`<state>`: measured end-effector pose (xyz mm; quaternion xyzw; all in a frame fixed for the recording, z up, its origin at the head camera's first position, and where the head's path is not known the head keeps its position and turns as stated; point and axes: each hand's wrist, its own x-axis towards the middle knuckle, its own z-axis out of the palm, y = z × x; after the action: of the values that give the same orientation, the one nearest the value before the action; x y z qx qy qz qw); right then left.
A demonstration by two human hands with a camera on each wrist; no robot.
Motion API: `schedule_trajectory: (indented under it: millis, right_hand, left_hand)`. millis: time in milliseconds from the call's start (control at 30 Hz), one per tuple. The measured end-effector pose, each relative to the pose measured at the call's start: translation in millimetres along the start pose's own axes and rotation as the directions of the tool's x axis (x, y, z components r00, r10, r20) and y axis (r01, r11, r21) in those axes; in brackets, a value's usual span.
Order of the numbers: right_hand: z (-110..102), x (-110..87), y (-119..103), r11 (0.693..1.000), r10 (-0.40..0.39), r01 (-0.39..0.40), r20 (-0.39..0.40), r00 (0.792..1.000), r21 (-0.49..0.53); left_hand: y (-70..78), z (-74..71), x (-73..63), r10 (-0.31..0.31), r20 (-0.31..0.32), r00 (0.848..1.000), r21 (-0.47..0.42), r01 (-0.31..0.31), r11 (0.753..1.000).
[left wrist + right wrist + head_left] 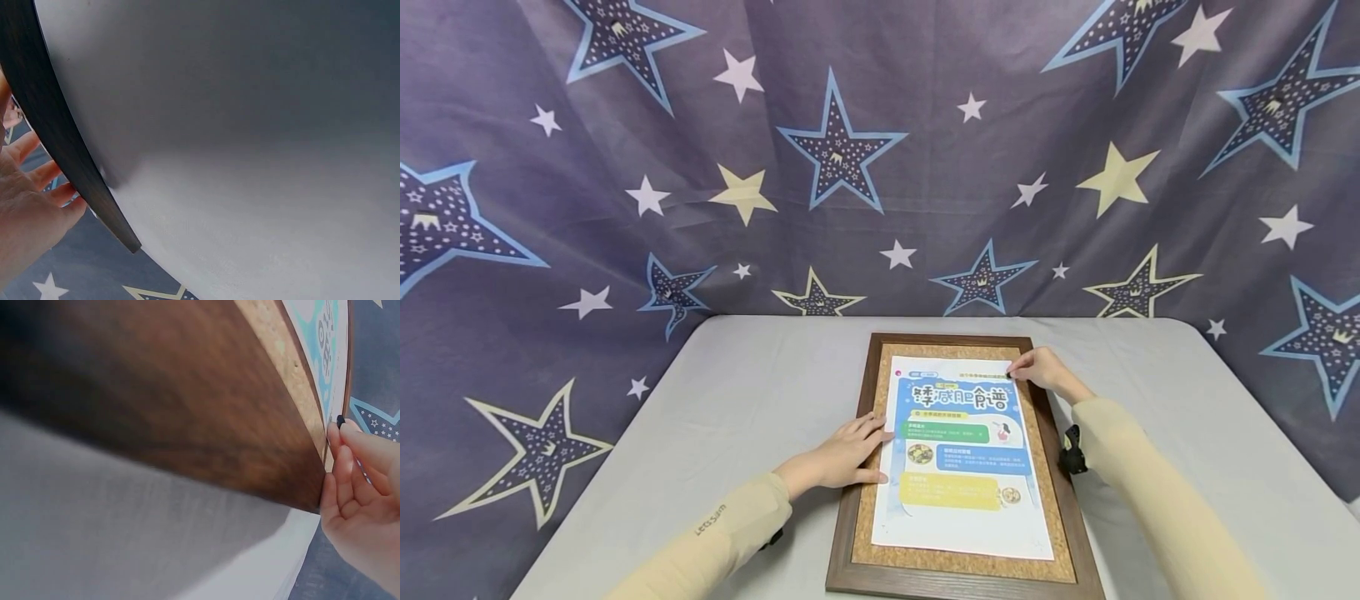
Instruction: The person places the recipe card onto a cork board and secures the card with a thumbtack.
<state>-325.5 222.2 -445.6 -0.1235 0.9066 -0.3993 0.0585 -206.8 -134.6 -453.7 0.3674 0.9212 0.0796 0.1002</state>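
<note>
A printed poster (958, 529) lies on a cork board (985, 565) with a dark brown wooden frame (880, 578). At the poster's top right corner my right hand (1047, 372) pinches a small black pushpin (340, 420) between thumb and finger; its other fingers lie by the frame's edge. A pink pushpin (898, 373) sits in the top left corner. My left hand (848, 451) rests across the frame's left side, fingers extended, with its fingertips at the poster's left edge. In the left wrist view, the frame covers part of the left hand's fingers (44, 175).
The board lies on a table with a light grey cloth (760, 375). Behind and beside the table hangs a dark curtain (880, 250) with star patterns. A black wrist strap (1072, 450) shows at the right sleeve, near the frame's right side.
</note>
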Motion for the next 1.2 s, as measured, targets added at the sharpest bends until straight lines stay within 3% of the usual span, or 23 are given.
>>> schedule_trajectory:
  millis: [100, 200, 433, 500, 733, 1000, 1200]
  right_hand:
    - [0.7, 3.0, 3.3, 1.000, 0.013, -0.013, 0.021, 1.000, -0.006]
    - [4.5, 8.4, 18.7, 0.999, -0.028, 0.027, 0.054, 0.998, 0.022]
    - [27.7, 103.0, 177.3, 0.978, -0.194, 0.189, 0.056, 0.979, 0.083]
    - [30.8, 112.8, 189.6, 0.982, -0.186, 0.182, 0.073, 0.980, 0.055]
    - [24.6, 100.5, 163.2, 0.983, -0.182, 0.184, 0.088, 0.979, -0.020]
    - [23.7, 102.8, 165.7, 0.989, -0.137, 0.142, 0.110, 0.984, -0.041]
    - [23.9, 97.5, 161.5, 0.988, -0.150, 0.153, 0.097, 0.984, -0.014]
  left_hand:
    - [-0.1, 0.4, -0.1, -0.004, 0.001, 1.000, -0.003, 0.004, 1.000]
    - [-0.5, 0.6, -0.1, -0.005, 0.003, 1.000, -0.005, 0.005, 1.000]
    - [-1.6, 0.6, 0.0, 0.005, -0.007, 1.000, -0.019, -0.005, 1.000]
    - [-1.6, 0.6, -0.2, 0.007, -0.008, 1.000, -0.019, -0.007, 1.000]
    - [-2.5, 0.6, 0.6, 0.005, -0.004, 1.000, -0.018, -0.005, 1.000]
    - [-1.6, -0.6, 0.6, 0.008, -0.008, 1.000, -0.007, -0.008, 1.000]
    - [-0.9, -0.5, 0.1, 0.007, -0.001, 1.000, -0.011, -0.007, 1.000]
